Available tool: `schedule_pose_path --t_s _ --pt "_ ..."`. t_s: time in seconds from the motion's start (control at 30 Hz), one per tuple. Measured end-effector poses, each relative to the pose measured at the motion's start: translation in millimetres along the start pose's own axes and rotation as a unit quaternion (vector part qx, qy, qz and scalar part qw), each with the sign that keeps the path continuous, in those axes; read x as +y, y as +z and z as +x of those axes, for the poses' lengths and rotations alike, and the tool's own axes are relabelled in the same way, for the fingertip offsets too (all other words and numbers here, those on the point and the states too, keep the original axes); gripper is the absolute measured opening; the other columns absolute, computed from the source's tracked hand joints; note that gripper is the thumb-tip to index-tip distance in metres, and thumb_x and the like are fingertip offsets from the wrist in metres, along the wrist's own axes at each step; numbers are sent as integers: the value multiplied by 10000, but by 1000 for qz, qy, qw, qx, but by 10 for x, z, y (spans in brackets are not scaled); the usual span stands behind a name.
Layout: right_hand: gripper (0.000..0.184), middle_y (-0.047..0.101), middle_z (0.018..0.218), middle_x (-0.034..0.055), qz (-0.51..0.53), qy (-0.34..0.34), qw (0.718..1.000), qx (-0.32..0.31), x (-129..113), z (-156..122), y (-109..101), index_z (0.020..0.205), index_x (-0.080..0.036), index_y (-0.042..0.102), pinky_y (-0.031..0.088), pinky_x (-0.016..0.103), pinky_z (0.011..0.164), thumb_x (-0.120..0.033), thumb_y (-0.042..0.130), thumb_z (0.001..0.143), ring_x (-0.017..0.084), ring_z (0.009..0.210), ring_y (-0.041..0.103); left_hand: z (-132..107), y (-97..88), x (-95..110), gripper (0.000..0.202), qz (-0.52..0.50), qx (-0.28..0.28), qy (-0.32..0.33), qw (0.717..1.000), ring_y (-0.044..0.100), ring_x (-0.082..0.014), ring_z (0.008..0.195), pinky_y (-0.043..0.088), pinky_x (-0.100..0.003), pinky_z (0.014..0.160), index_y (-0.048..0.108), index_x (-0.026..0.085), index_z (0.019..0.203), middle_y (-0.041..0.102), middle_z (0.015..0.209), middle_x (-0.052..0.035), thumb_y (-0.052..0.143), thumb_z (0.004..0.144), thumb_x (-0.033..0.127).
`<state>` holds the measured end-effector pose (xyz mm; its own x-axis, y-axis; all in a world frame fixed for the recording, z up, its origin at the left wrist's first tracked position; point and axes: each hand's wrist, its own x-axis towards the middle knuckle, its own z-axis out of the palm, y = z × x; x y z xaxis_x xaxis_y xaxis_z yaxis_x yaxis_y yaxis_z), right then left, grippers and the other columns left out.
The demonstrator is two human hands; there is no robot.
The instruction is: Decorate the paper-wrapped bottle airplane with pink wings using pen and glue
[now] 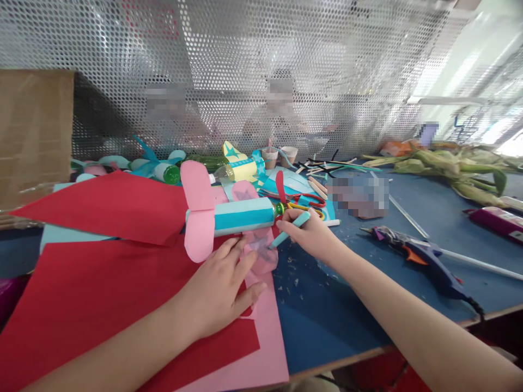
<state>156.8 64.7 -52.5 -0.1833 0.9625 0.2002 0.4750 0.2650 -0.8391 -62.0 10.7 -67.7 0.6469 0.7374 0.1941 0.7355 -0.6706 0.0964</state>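
My right hand (314,233) grips a light blue marker (281,238), its tip down on a pink paper wing with a dark star shape (265,260). My left hand (218,286) lies flat with the fingers apart, its fingertips on the same wing and its palm over red paper (110,294). Just beyond both hands lies a bottle wrapped in blue paper (245,214), with a green cap end at the right. A rounded pink paper piece (199,209) crosses its left end. Pink paper (267,348) shows under the red sheet.
A glue gun (420,258) lies on the blue table at right, near clear sticks (408,216). Red-handled scissors (312,199) are behind my right hand. A yellow-wrapped bottle (241,167), two small cups (289,155) and corn husks (445,166) sit along the back, before a perforated metal panel (229,65).
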Motion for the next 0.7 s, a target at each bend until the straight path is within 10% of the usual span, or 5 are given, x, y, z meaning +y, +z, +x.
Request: schedule_pose_path --t_s 0.7 --pt "273 461 454 -50 10 22 1000 -3 53 22 -6 545 -212 440 299 257 502 -346 533 763 112 485 396 -9 38 -19 601 15 0 -4 1000 404 -357 1324 408 -547 1035 507 147 1330 456 1446 -163 330 940 569"
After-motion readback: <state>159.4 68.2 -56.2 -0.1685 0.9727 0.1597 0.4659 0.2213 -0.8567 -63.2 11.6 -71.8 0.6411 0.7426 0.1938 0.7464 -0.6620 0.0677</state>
